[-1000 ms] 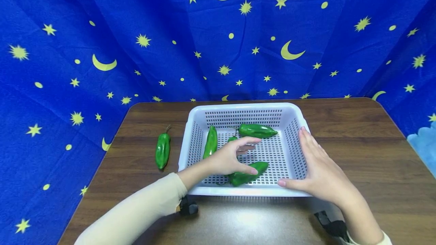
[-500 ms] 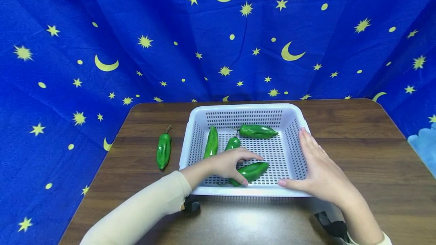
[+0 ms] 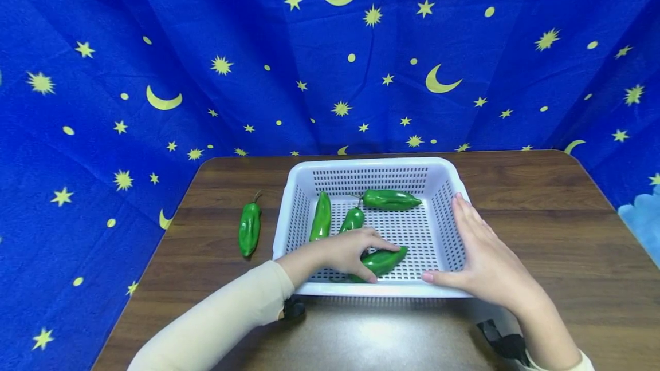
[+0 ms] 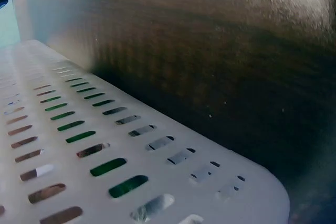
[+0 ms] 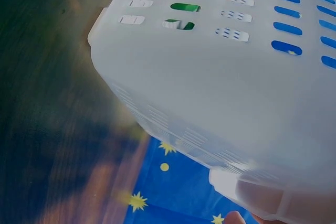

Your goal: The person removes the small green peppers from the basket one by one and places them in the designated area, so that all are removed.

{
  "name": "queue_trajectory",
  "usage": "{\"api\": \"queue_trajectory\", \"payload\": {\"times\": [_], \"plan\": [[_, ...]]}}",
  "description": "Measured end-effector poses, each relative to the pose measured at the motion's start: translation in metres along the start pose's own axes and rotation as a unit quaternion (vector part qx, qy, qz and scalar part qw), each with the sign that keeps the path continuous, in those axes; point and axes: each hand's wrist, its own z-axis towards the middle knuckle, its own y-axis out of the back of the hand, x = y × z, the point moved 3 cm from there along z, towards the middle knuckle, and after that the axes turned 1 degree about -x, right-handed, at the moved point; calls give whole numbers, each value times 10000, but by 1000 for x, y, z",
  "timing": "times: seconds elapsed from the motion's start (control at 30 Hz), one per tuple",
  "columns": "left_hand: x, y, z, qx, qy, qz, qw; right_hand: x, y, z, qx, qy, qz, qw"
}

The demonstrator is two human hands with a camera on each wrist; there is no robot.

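Note:
A white perforated plastic basket point(image 3: 407, 290) stands on the table with several green peppers inside. My left hand point(image 3: 346, 249) reaches into its front part and grips a green pepper point(image 3: 384, 262), thumb on the near side and fingers at the far side. The pepper's stem end is partly covered by the hand. My right hand point(image 3: 487, 262) rests on the basket's front right corner, thumb along the front rim and straight fingers along the right side. In the left wrist view the slotted basket wall point(image 4: 173, 129) fills the lower left; green shows through its slots.
Three other peppers lie in the basket: one at the left point(image 3: 322, 216), one in the middle point(image 3: 353, 219), one at the back point(image 3: 390, 200). Another pepper point(image 3: 250, 229) lies on the brown wooden table point(image 3: 536, 210), left of the basket. A blue starry cloth point(image 3: 289, 33) hangs behind.
My left hand has lowered toward the front pepper, and its thumb and fingers have closed around it. The middle pepper shows more. The right hand and basket have stayed put.

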Motion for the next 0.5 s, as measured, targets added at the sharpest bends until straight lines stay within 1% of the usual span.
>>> {"api": "queue_trajectory", "payload": {"times": [0.2,0.37,0.5], "plan": [[1,-1,0,135,38,48,9999,0,-1,1,37,-30,13,10000],[1,-1,1,369,-58,63,9993,0,-1,1,13,-4,5,10000],[2,-2,1,518,-167,-36,9985,0,-1,0,24,-28,22,10000]]}}
